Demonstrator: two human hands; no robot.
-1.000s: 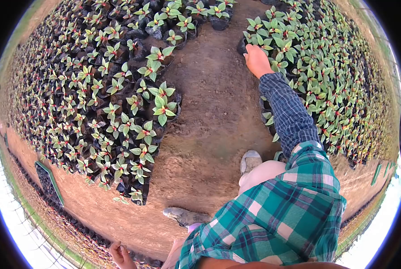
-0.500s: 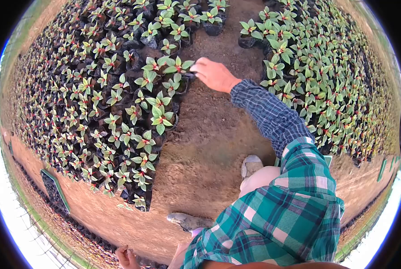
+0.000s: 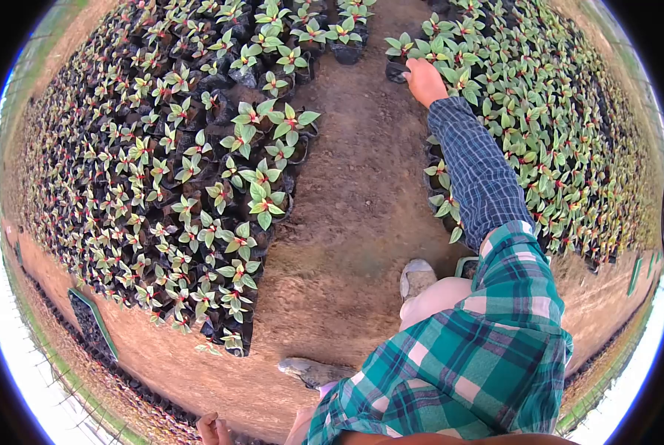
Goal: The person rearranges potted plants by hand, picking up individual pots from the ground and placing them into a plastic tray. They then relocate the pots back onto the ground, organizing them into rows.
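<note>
My right hand (image 3: 426, 81) reaches forward to the near corner of the right-hand block of plants. Its thumb and fingers are closed on the rim of a black seedling bag (image 3: 396, 71), which holds a green-leaved seedling (image 3: 400, 44). The fingertips are partly hidden. At the bottom left edge, low beside my body, my left hand (image 3: 212, 429) hangs with its fingers curled in. Nothing shows in it, and the frame cuts off part of it.
Bagged seedlings (image 3: 187, 167) fill the left side in dense rows; another block (image 3: 539, 133) fills the right. Between them runs a bare soil path (image 3: 347, 170) where my shoes (image 3: 418, 280) stand. A green-edged tray (image 3: 93, 324) lies at the lower left.
My right hand has left the seedling at the edge of the left block. It has moved right and farther forward to a bag at the right block. My left hand has barely moved.
</note>
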